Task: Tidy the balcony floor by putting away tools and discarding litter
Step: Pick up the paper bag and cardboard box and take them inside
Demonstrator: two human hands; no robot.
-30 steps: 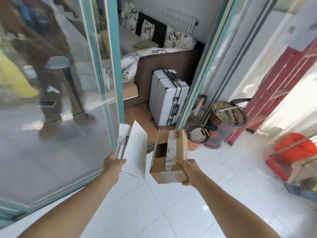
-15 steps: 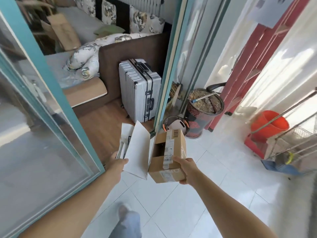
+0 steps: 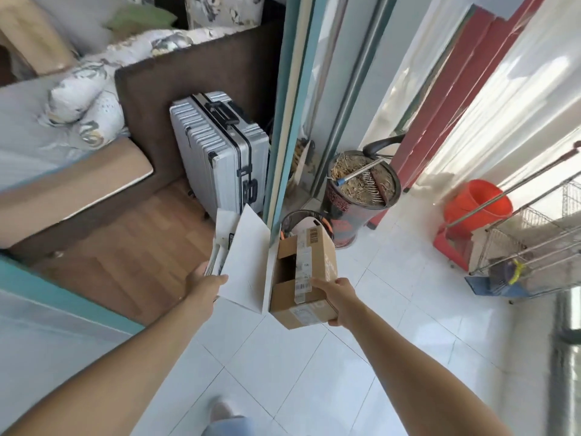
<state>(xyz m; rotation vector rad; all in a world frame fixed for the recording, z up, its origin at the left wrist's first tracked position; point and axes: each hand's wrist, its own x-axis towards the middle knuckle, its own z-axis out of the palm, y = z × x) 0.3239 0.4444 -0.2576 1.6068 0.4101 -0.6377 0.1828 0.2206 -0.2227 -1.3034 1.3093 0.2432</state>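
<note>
Brown corrugated cardboard, an opened shipping box with white labels (image 3: pixel 303 272), sits gripped in the right hand (image 3: pixel 338 298), while the left hand (image 3: pixel 204 284) clasps a white folded card sleeve with papers (image 3: pixel 240 265) just beside it, both above the white tiled balcony floor (image 3: pixel 361 357). This looks like litter being carried off. Next, I judge, both need dropping into the small round wire bin (image 3: pixel 301 220) just beyond the box.

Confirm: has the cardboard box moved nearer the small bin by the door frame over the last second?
Yes. The cardboard box now overlaps the small bin, carried forward toward it in the right hand.
</note>
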